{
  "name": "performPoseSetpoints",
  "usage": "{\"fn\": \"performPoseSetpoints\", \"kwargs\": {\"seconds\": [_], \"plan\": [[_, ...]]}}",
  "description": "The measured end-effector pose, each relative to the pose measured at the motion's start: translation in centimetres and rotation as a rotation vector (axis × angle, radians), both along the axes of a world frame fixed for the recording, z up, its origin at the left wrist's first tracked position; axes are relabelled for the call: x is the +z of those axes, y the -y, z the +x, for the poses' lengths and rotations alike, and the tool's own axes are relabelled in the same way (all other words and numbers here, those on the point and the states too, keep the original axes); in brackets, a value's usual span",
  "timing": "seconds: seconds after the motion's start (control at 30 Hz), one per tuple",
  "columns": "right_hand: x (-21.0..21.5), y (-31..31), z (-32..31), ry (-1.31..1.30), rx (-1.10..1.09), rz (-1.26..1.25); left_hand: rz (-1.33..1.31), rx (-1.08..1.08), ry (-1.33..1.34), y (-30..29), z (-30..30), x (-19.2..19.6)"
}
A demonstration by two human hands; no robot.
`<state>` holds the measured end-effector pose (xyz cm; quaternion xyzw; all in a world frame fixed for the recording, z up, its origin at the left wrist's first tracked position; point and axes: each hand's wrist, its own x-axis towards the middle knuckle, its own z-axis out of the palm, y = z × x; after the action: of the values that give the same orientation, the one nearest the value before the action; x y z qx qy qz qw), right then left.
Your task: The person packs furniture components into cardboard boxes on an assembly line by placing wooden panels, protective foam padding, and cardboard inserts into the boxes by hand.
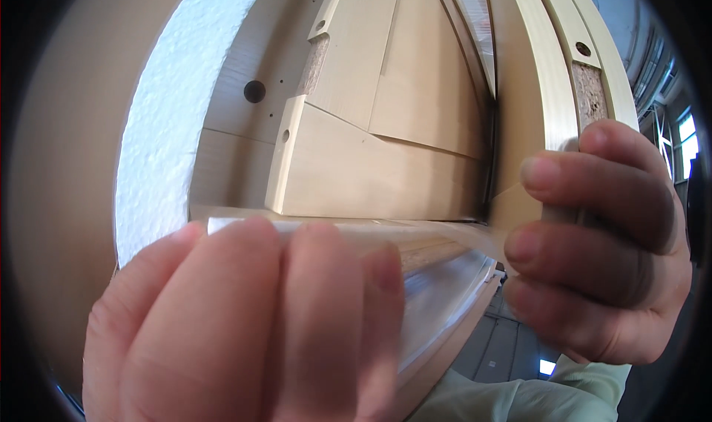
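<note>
My left hand [245,325] is large at the lower left, its fingers bent and pressed close together. A small white edge [222,224] shows just above its fingertips; what the hand grips is hidden behind the fingers. My right hand [608,244] is at the right, fingers curled inward in front of the edges of upright wood-coloured panels [560,73]; its thumb and anything inside it are out of sight. Between the hands, a clear, shiny plastic film [445,292] lies along the near edge of the stack. Both hands look slightly blurred.
A thick white foam slab [167,133] stands at the left beside a brown cardboard wall [74,147]. Inside are light wood boards [378,177] with drilled holes and rough chipboard notches. A pale green cloth [512,400] and grey floor [486,348] show at the lower right.
</note>
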<state>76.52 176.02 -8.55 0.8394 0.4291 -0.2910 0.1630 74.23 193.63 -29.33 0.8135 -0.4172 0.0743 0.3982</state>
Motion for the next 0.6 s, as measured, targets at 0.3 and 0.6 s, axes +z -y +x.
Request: {"fn": "performPoseSetpoints", "kwargs": {"seconds": [0.3,0.6], "plan": [[1.2,-2.6,1.3,-0.140,-0.070,-0.154,0.010,0.003,-0.023,-0.2,0.6,1.6],[-0.7,-0.7,1.0,-0.040,0.010,0.028,-0.006,-0.004,0.006,0.3,1.2,2.2]]}}
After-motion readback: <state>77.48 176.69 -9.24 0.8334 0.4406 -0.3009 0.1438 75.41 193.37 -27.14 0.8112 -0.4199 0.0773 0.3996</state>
